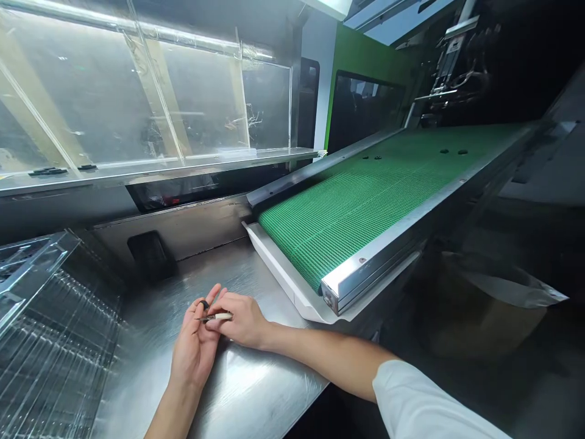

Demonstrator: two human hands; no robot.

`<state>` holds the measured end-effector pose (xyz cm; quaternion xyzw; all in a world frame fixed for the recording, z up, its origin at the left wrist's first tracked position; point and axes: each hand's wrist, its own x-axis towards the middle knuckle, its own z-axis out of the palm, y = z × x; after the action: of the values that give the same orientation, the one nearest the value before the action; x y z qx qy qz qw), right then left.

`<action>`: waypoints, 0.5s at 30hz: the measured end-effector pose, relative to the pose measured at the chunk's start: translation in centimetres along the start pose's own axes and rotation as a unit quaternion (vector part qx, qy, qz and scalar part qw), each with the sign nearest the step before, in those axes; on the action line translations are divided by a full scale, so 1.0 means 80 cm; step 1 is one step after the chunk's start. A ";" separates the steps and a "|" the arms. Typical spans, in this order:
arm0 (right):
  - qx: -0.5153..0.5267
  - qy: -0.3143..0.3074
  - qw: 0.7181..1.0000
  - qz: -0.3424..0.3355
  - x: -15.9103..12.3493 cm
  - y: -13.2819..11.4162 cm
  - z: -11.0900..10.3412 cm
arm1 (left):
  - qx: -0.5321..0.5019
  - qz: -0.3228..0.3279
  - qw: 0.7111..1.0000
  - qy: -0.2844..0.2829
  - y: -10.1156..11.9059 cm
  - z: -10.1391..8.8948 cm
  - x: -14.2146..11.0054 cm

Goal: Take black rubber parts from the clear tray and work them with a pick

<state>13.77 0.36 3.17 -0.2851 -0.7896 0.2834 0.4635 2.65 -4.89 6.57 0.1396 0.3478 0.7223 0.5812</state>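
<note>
Above the metal table (256,384), my two hands meet close together. My left hand (196,341) is palm up, its fingertips pinched on a small black round part (204,303). My right hand (240,317) grips a thin knife-like tool with a pale handle (223,316), its narrow tip pointing left beside the black part. Whether the tip touches the part I cannot tell. Several similar small dark parts (462,152) lie on the green conveyor belt (347,213) toward its far end.
Clear stacked trays or racks (50,341) stand at the left. A white guard tray (283,274) runs under the belt's near end. On the ledge (192,172) lie some flat black pieces (48,172). A bag-lined box (489,317) sits at the right.
</note>
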 end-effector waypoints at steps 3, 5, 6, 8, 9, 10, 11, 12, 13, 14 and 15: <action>0.062 0.017 0.998 -0.016 0.001 -0.006 -0.005 | 0.017 0.014 1.000 0.009 0.003 -0.004 0.004; 0.105 0.028 0.994 -0.004 0.002 -0.010 -0.010 | 0.044 0.023 0.998 0.033 0.005 -0.009 0.010; 0.123 0.032 0.992 0.012 0.003 -0.012 -0.013 | 0.059 0.026 0.997 0.045 0.006 -0.012 0.012; 0.150 0.033 0.987 0.051 0.006 -0.013 -0.018 | 0.086 0.028 0.994 0.058 0.007 -0.017 0.015; 0.157 0.030 0.985 0.071 0.007 -0.013 -0.021 | 0.096 0.027 0.993 0.059 0.007 -0.019 0.016; 0.161 0.028 0.983 0.086 0.008 -0.012 -0.023 | 0.105 0.024 0.993 0.054 0.007 -0.020 0.016; 0.164 0.026 0.981 0.097 0.009 -0.011 -0.024 | 0.114 0.019 0.992 0.043 0.006 -0.020 0.015; 0.168 0.024 0.980 0.103 0.010 -0.010 -0.025 | 0.124 0.013 0.992 0.027 0.005 -0.019 0.014; 0.177 0.021 0.978 0.106 0.011 -0.010 -0.026 | 0.133 0.004 0.991 0.007 0.003 -0.018 0.012; 0.190 0.017 0.976 0.105 0.011 -0.009 -0.026 | 0.140 -0.005 0.990 -0.012 0.001 -0.017 0.011; 0.206 0.011 0.973 0.102 0.011 -0.008 -0.025 | 0.146 -0.014 0.989 -0.028 0.000 -0.016 0.010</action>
<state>15.12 0.90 4.97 -0.2658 -0.6753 0.4829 0.4899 1.67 -4.58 5.51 0.2378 0.4349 0.6515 0.5744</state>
